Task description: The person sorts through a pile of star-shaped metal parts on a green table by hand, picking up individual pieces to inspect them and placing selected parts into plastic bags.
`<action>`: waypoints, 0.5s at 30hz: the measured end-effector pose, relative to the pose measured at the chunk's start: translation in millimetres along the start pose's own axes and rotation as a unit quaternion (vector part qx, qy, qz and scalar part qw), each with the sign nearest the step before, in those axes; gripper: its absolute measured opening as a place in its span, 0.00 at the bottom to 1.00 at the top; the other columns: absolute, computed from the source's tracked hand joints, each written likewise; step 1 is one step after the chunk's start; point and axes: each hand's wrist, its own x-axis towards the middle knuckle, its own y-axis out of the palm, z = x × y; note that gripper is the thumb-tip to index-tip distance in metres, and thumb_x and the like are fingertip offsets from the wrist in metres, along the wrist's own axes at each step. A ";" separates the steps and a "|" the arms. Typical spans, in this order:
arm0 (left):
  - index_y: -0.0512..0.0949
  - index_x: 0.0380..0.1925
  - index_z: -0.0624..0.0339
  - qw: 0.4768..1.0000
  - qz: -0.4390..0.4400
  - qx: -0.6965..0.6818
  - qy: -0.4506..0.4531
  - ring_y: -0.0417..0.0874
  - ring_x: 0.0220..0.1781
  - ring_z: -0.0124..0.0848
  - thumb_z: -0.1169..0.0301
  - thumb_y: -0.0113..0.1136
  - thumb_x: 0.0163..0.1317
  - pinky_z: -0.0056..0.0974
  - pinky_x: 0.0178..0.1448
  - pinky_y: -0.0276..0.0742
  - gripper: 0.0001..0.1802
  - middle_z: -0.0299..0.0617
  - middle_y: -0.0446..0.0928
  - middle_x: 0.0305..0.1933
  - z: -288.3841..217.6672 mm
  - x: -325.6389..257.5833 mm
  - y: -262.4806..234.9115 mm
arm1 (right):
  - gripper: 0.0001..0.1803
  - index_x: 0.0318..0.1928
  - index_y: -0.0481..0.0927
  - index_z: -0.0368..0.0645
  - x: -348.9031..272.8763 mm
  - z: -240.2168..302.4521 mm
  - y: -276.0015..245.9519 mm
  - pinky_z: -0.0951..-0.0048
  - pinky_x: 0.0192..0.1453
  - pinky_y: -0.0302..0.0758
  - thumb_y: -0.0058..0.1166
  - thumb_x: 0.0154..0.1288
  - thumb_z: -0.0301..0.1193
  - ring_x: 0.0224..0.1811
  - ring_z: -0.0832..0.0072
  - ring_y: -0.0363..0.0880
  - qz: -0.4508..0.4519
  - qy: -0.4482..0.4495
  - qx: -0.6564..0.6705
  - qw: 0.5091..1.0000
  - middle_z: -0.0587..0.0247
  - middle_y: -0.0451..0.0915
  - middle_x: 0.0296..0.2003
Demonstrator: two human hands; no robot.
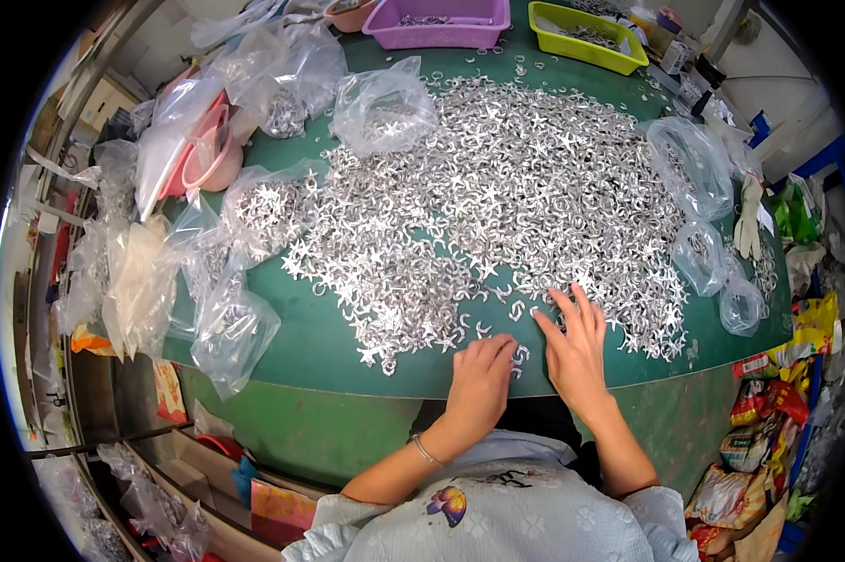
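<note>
Where metal pieces (pixel 497 215) lie, hands (pixel 530 361) spread

Clear plastic bags (pixel 383 105) ring the table's far and left edges; colourful snack packets (pixel 761 412) on floor, right.

Two hands (pixel 525 365), three trays (pixel 438 21) (metal pieces (pixel 497 206) uncountable)

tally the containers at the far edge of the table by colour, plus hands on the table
Purple tray: 1
Yellow-green tray: 1
Pink bowl: 1
Hands, left hand and right hand, at the pile of small silver metal pieces: 2
Total: 5
</note>
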 end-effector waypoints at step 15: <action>0.81 0.44 0.60 0.994 -0.038 0.068 -0.070 0.71 0.45 0.39 0.77 0.65 0.54 0.42 0.49 0.62 0.15 0.40 0.74 0.47 8.3 -1.3 -18.2 | 0.26 0.51 0.82 0.46 11.2 6.8 -2.8 0.44 0.69 0.55 0.51 0.51 0.14 0.72 0.43 0.53 0.042 -0.015 0.000 0.999 0.50 0.62 0.67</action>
